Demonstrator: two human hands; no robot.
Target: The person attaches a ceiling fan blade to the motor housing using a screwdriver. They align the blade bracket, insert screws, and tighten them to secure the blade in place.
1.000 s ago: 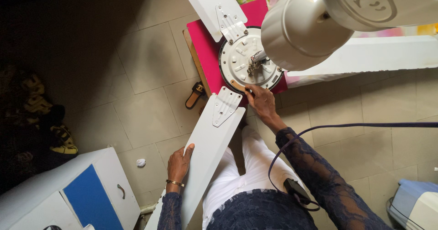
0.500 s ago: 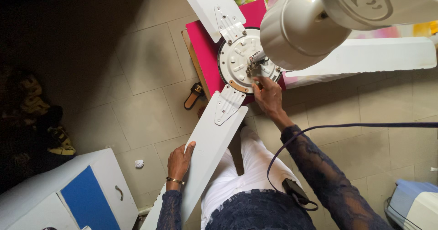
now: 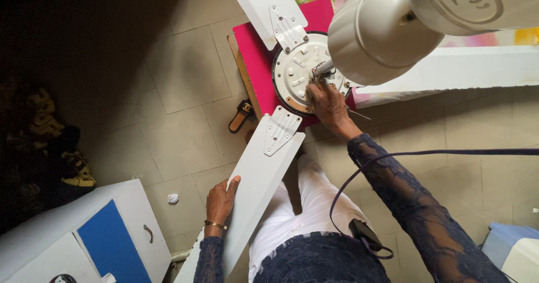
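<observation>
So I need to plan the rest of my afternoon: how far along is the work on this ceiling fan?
Three white blades look bracketed to the motor housing, which rests on a pink surface. In hand: the right hand works at the wires at the hub, while the left hand steadies the near blade. Left: the wiring looks unfinished, and the white cover has not yet been lowered over the hub.

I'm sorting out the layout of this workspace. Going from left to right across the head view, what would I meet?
White and blue cabinet → small white scrap on the tiled floor → left hand on the white fan blade → round white fan motor housing → right hand → pale blue box.
</observation>
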